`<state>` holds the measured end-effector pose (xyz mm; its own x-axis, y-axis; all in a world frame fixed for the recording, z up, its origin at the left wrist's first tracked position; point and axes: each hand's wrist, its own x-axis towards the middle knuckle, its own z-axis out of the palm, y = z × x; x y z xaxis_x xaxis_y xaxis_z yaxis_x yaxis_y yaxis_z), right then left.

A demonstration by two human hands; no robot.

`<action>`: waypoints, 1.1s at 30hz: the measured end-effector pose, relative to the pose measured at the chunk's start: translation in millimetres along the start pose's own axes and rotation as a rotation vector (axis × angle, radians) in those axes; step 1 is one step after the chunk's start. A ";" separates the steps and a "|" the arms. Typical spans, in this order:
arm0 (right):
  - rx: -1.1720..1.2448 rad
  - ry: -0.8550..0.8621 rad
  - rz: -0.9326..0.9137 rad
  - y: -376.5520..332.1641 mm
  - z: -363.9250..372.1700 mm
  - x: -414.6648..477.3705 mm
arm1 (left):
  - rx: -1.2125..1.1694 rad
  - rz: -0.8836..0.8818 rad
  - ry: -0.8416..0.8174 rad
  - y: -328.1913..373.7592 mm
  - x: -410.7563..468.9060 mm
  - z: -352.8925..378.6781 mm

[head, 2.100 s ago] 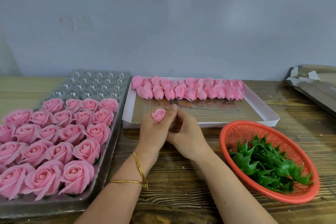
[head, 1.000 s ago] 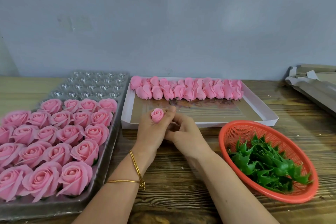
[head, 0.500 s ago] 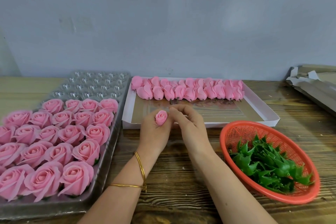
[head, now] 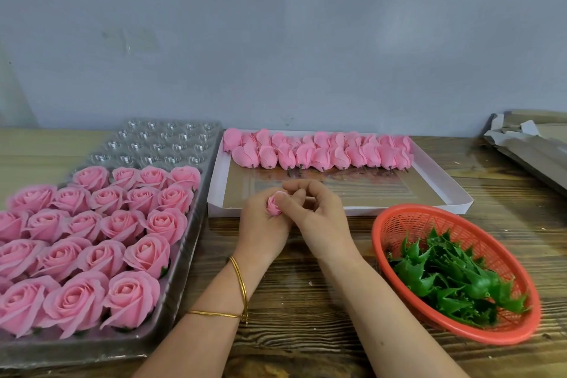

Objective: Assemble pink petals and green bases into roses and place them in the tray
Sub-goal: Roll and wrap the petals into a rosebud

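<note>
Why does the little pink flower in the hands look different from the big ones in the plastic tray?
The bud is small and tightly closed; the tray roses are wide open. The bud is pinched between the left hand and right hand; the tray roses sit in rows. Both are pink.

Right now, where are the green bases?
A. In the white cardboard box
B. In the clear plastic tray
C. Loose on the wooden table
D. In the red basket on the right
D: the green bases are piled inside the red basket to the right of the hands.
</note>
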<state>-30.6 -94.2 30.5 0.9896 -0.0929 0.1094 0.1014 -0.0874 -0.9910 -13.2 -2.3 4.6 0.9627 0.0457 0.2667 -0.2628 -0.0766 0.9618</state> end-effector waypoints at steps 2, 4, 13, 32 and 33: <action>-0.001 0.000 -0.001 -0.4 -0.2 -0.1 | -0.007 -0.002 -0.004 -0.1 0.1 0.7; -0.001 -0.003 -0.002 0.3 -0.3 0.0 | -0.016 -0.005 -0.016 0.7 -0.5 0.5; 0.002 -0.017 -0.012 1.1 -2.6 -0.2 | -0.022 -0.013 -0.062 -2.1 0.1 -0.4; 0.160 -0.152 -0.049 6.0 -0.7 0.0 | -0.153 0.023 0.135 1.3 2.1 -1.0; 0.097 -0.177 -0.078 5.6 -0.8 -0.9 | -0.196 0.016 0.155 1.0 3.1 -0.4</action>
<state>-31.0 -95.4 24.8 0.9800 0.0872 0.1790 0.1789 0.0094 -0.9838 -10.5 -1.8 6.4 0.9409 0.1991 0.2739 -0.3001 0.1157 0.9469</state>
